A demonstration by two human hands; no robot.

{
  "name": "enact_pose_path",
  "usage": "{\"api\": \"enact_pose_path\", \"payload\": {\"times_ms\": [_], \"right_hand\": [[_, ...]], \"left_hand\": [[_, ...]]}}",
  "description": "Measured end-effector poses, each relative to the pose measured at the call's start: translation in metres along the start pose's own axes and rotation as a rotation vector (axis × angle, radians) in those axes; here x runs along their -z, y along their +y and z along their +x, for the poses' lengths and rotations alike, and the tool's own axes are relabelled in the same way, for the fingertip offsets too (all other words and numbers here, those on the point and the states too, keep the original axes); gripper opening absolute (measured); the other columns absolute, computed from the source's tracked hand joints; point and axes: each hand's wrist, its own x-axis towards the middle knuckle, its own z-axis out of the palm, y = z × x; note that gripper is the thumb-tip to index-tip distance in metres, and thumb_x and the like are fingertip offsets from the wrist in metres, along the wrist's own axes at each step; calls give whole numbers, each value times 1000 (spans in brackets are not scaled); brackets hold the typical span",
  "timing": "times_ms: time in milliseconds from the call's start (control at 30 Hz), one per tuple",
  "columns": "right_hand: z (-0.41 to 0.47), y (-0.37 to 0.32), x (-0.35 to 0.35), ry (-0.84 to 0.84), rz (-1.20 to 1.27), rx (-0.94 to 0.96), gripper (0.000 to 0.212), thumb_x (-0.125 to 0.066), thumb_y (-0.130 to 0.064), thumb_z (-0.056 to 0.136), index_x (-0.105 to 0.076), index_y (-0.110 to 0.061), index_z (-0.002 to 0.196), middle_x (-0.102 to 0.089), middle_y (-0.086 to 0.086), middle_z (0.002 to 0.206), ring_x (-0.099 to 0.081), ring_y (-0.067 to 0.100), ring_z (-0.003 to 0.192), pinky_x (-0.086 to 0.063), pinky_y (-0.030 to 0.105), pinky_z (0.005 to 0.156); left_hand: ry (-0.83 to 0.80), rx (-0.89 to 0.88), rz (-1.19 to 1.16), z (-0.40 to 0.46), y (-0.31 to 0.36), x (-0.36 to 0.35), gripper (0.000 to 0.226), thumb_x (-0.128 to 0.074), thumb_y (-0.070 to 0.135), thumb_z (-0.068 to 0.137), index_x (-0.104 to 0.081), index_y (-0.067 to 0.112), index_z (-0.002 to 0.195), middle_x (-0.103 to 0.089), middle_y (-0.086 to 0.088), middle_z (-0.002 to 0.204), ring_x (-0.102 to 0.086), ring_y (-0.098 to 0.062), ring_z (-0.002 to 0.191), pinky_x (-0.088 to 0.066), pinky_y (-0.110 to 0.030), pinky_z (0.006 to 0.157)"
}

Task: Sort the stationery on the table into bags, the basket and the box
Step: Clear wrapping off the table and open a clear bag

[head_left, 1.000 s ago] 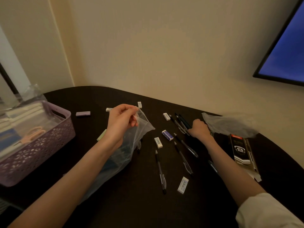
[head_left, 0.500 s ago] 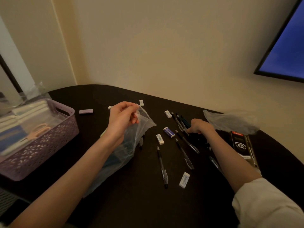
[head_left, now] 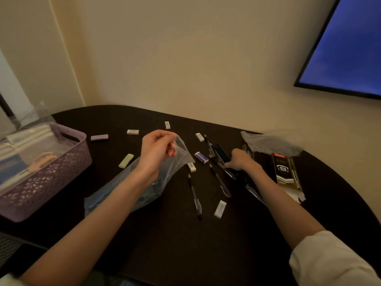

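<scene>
While bagged, pens (head_left: 218, 155) mid-table.

Blue-lit screen (head_left: 348, 48) on cream wall (head_left: 195, 58).

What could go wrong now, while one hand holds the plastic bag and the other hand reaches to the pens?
1. The left hand pinches only the rim of the clear bag, so the mouth may close before a pen goes in.
2. The right hand reaches into a crowded pile of pens; it may knock neighbours or the blue eraser aside.
</scene>
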Motion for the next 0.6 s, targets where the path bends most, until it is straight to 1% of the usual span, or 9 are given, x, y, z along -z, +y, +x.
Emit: {"api": "enact_pose_path", "payload": {"times_ms": [67, 133, 333, 400, 433, 467, 500, 533, 600], "right_hand": [[-8, 2, -7, 6, 16, 9, 28, -64, -25, 91, -43, -13, 79, -42, 1, 75, -46, 15, 67, -34, 25, 56], [-14, 3, -13, 16, 6, 23, 32, -61, -24, 93, -38, -16, 73, -39, 1, 73, -41, 13, 61, -30, 24, 52], [-30, 2, -15, 21, -7, 52, 32, -57, -23, 96, -36, -17, 71, -40, 0, 73, -42, 12, 61, -32, 24, 52], [-35, 1, -9, 115, 1, 68, 22, -56, -20, 95, -43, -11, 80, -46, 3, 80, -50, 16, 68, -38, 26, 57], [-37, -1, -4, 183, 31, 85, 14, -55, -17, 94, -46, -7, 89, -49, 5, 85, -53, 19, 75, -42, 30, 62], [-39, -1, 1, 258, 83, 106, 13, -55, -15, 93, -48, -5, 98, -50, 7, 89, -55, 22, 81, -45, 33, 67], [-40, -3, 7, 329, 142, 138, 15, -55, -15, 93, -48, -5, 103, -50, 7, 91, -55, 22, 83, -46, 33, 69], [-44, -5, 14, 388, 206, 184, 15, -55, -14, 93, -48, -6, 103, -50, 6, 90, -54, 20, 81, -44, 29, 66], [-56, -11, 26, 486, 366, 296, 8, -53, -13, 94, -47, -9, 97, -48, 2, 82, -49, 14, 71, -38, 20, 58]], "left_hand": [[-9, 16, 0, -4, -1, -4, 13, -56, 6, 95, -65, 0, 101, -56, -2, 65, -50, -6, 50, -50, -21, 57], [-18, 29, 4, -7, -3, -7, 13, -56, 6, 95, -65, 0, 101, -56, -3, 65, -50, -6, 50, -49, -22, 58], [-45, 44, 19, -14, -4, -12, 12, -56, 7, 95, -64, 2, 101, -56, -3, 66, -50, -7, 51, -49, -22, 59], [-51, 36, 26, -15, -3, -12, 12, -56, 6, 95, -64, 1, 101, -56, -4, 66, -50, -7, 51, -49, -22, 59], [-51, 31, 31, -16, -2, -12, 12, -56, 6, 95, -65, 0, 101, -56, -4, 66, -50, -7, 51, -49, -23, 59], [-51, 26, 35, -16, -1, -11, 12, -56, 6, 95, -65, 1, 101, -56, -4, 66, -50, -7, 51, -49, -23, 59], [-50, 22, 40, -15, -1, -9, 12, -56, 6, 94, -65, 1, 100, -56, -4, 66, -50, -7, 50, -49, -23, 59], [-49, 19, 43, -15, 0, -7, 11, -56, 6, 94, -65, 2, 99, -56, -3, 66, -51, -7, 50, -49, -23, 59], [-39, 18, 43, -15, -1, -3, 11, -57, 6, 94, -66, 2, 99, -57, -3, 66, -51, -6, 50, -49, -23, 59]]}}
